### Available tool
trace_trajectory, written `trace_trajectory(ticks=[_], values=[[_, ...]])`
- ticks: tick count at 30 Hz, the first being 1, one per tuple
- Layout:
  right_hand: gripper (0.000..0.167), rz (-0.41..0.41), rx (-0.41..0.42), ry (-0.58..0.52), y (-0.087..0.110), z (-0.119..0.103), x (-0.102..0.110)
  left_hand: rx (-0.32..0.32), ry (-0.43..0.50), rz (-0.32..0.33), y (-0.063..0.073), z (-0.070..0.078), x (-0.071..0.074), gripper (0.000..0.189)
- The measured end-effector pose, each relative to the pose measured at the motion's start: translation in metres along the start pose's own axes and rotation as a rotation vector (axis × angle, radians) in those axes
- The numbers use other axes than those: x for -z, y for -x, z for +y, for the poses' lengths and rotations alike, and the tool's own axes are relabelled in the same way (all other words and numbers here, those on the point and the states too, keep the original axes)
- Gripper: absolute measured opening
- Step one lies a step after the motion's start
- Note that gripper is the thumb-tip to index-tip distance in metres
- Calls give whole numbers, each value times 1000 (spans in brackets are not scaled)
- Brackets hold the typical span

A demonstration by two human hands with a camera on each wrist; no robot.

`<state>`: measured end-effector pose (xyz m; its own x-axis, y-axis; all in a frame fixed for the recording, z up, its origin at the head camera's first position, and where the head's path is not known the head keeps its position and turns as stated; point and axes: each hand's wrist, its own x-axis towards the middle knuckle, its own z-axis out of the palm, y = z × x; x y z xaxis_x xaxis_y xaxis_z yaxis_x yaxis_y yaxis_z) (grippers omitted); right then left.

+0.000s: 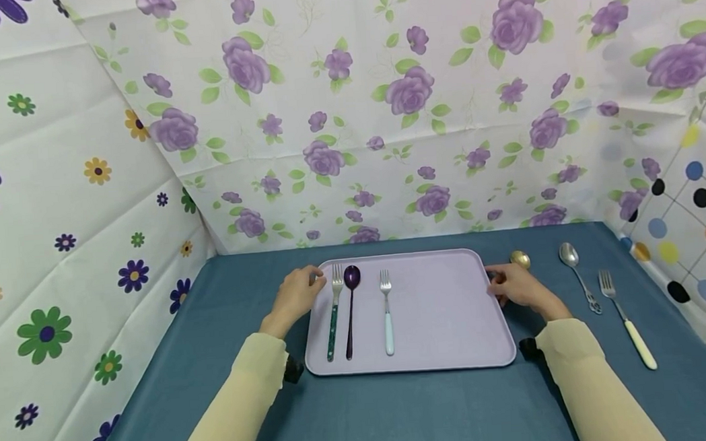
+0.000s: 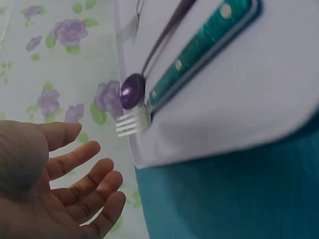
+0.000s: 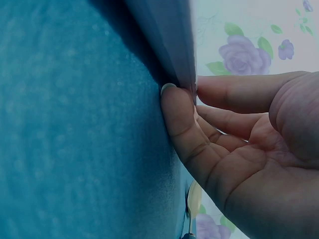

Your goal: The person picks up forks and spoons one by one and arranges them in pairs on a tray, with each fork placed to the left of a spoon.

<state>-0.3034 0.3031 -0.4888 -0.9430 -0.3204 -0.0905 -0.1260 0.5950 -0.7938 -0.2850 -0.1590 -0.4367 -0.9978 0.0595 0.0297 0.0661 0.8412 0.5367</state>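
Note:
A pale lilac tray (image 1: 443, 309) lies on the table in the head view. On its left half are a fork with a dark green handle (image 1: 332, 326), a dark purple spoon (image 1: 350, 301) and a fork with a pale blue handle (image 1: 388, 323). My left hand (image 1: 295, 295) hovers by the tray's upper left edge. In the left wrist view its fingers (image 2: 102, 186) are loosely bent, apart from the tray, holding nothing. At the tray's right edge, my right hand (image 1: 519, 287) pinches the rim, one fingertip low against its underside in the right wrist view.
Right of the tray lie a gold spoon (image 1: 520, 259), partly hidden by my right hand, a silver spoon (image 1: 577, 274) and a fork with a cream handle (image 1: 629, 325). A blue cloth (image 1: 413, 412) covers the table. Flowered sheets (image 1: 346, 113) hang behind and beside it.

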Motion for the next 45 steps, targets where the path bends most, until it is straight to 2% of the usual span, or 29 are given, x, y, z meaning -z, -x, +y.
trace_trajectory(ticks=[10, 22, 29, 37, 45], values=[[56, 2, -16, 16, 1, -2, 1, 46, 0, 8, 1, -16, 2, 33], [56, -3, 22, -11, -1, 3, 2, 75, 15, -80, -1, -34, 2, 46], [56, -5, 0, -2, -1, 5, 0, 64, 21, -99, -4, -40, 1, 40], [57, -15, -24, 0, -3, 3, 1, 12, 29, -97, -10, -49, 1, 38], [57, -12, -11, -11, -3, 8, -2, 16, 11, -108, -12, -54, -8, 37]])
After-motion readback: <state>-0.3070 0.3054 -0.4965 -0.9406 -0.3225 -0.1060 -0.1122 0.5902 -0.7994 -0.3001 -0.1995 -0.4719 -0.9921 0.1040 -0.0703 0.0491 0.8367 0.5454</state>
